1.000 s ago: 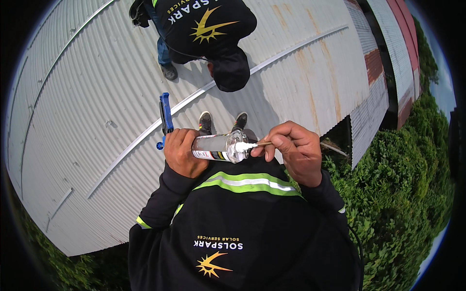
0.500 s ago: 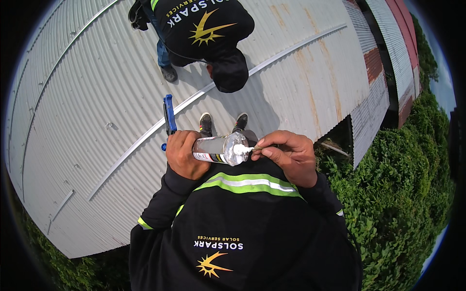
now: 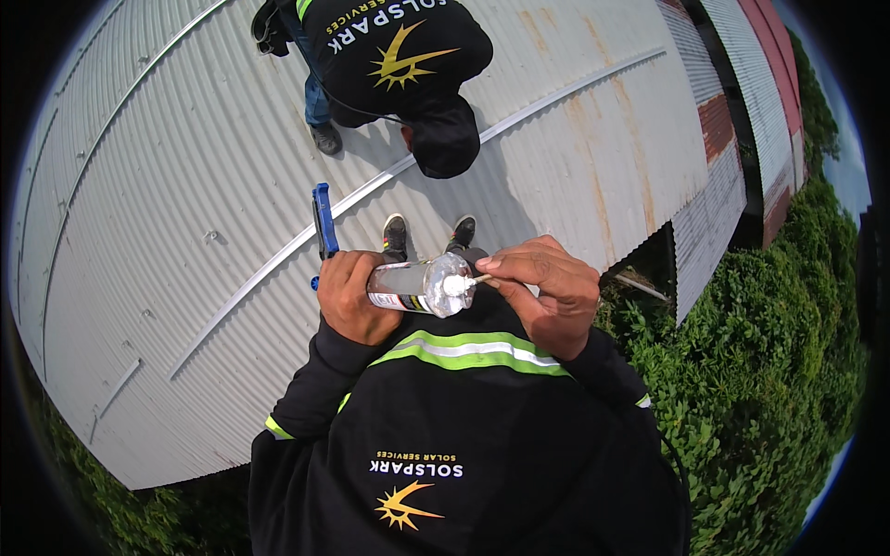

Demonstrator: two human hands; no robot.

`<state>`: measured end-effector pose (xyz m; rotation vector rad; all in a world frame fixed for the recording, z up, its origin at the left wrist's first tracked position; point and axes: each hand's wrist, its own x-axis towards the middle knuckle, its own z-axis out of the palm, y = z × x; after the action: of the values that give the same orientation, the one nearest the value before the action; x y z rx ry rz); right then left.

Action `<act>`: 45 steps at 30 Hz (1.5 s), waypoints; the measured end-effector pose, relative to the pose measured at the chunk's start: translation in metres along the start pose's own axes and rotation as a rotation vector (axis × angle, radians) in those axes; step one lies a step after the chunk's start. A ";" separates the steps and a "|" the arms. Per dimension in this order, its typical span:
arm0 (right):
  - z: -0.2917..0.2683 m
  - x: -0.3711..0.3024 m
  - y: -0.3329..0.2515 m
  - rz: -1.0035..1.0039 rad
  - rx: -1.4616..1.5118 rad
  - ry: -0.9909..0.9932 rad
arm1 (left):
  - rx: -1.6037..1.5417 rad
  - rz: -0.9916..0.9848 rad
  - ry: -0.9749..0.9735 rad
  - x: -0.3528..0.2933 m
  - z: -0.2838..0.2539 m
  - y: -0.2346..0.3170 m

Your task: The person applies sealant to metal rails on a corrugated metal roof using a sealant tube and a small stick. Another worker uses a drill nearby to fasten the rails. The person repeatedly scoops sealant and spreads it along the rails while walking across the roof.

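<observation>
Wrapping the left hand (image 3: 352, 298) round the cartridge (image 3: 402, 280) steadies it while the right hand (image 3: 553, 292) pinches what seems a stick (image 3: 482, 278).

my caulking gun (image 3: 324, 222) shows bright blue; its sealant cartridge (image 3: 400, 281) is greyish, the label (image 3: 394, 301) white with red and black patches, the sealant (image 3: 456, 285) pure white. my thin stick (image 3: 483, 278) is tan. my sweatshirt (image 3: 538, 445) is black, with a lime-green band (image 3: 473, 350) striped silvery white and a yellow-orange sun emblem (image 3: 406, 508). the corrugated roof (image 3: 204, 185) is ridged pale grey, streaked rusty orange.
</observation>
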<state>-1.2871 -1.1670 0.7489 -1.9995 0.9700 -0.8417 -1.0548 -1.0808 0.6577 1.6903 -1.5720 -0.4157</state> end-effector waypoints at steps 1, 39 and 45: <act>0.000 0.001 0.000 -0.016 -0.036 0.009 | 0.000 0.001 0.004 0.000 0.000 0.000; -0.011 0.016 0.004 -0.098 -0.033 -0.082 | -0.020 0.034 0.014 0.002 0.007 -0.011; -0.018 0.023 0.001 -0.078 -0.034 -0.179 | -0.012 0.016 0.002 0.001 0.004 -0.010</act>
<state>-1.2903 -1.1928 0.7620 -2.1128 0.8134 -0.6780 -1.0503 -1.0842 0.6480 1.6675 -1.5782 -0.4142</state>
